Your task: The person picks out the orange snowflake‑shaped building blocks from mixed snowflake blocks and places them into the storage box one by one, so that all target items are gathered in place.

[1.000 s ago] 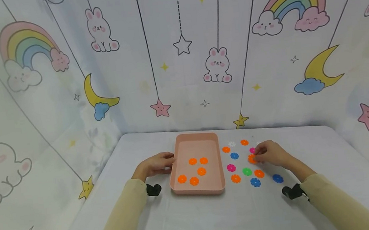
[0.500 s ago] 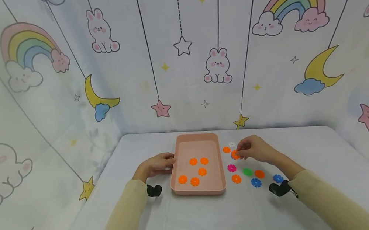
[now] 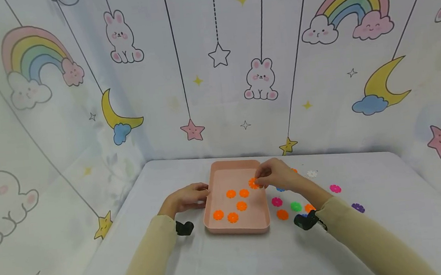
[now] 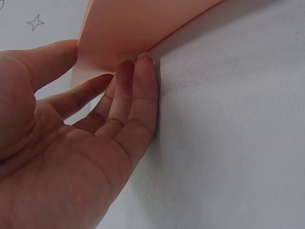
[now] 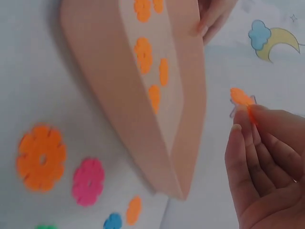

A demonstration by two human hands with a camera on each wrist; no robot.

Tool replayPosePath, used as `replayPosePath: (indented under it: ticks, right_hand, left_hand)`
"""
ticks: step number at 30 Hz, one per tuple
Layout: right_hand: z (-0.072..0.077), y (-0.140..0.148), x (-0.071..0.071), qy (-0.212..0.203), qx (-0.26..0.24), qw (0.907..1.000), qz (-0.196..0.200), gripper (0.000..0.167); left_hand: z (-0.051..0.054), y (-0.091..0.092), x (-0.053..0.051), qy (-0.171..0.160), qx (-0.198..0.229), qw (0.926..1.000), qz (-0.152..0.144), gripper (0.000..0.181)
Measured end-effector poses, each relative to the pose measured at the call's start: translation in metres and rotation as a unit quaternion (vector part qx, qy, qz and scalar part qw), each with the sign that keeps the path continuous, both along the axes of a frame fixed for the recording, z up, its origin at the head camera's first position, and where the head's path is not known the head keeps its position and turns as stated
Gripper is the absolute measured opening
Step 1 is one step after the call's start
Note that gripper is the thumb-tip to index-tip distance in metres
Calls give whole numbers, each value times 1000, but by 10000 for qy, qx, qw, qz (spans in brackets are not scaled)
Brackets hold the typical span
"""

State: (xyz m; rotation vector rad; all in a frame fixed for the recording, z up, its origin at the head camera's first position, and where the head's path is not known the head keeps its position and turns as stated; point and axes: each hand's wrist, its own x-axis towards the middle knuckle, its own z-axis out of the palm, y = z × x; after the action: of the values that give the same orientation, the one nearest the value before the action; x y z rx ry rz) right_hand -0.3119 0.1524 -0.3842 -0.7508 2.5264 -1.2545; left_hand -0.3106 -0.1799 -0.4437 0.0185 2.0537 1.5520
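A pink rectangular tray (image 3: 238, 230) lies on the white table, with several orange flower-shaped plastic discs (image 3: 241, 206) on its floor. My left hand (image 3: 189, 196) holds the tray's left side. In the left wrist view its thumb meets the edge and its fingertips touch the outer wall (image 4: 138, 24) low down. Over the tray's right rim, my right hand (image 3: 281, 175) pinches another orange disc (image 3: 253, 183) between thumb and fingertips. The right wrist view shows this disc (image 5: 242, 97) held up, apart from the tray.
Right of the tray lie loose discs: pink (image 3: 276, 201), green (image 3: 296, 206), orange (image 3: 282, 214), white (image 3: 312, 174), magenta (image 3: 335, 188) and purple (image 3: 358, 207). My right forearm (image 3: 357, 230) passes above some of them. A printed cloth (image 3: 218, 111) hangs behind the table.
My right hand has carried the pinched orange disc left, from among the loose discs to above the tray's right rim. The left hand and the tray have stayed in place.
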Motion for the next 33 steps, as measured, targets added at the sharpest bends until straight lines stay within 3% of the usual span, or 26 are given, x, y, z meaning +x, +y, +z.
replayPosePath:
  ticks: [10,15,24,30,33]
  right_hand:
    - [-2,-54,-17,-222,132,9996,70,5]
    - [-5,-79,-27,-220,235,9995,-77,6]
    - [-30,-105,-48,-453,576,9965,-391,7]
    - [-44,-115,-52,-626,787,9925,-689,4]
    - [-47,-119,-52,-454,910,9923,-708,5]
  left_hand:
    - [-1,-3,-1,-33,-50,10000,44,52]
    - [-1,-4,-1,50,-140,9999,-31,51]
    - [-4,-4,-1,84,-21,9999,-101,45]
    - [-3,-2,-2,98,0,9999,-130,47]
    - [-2,-2,-3,86,-10,9999,-105,47]
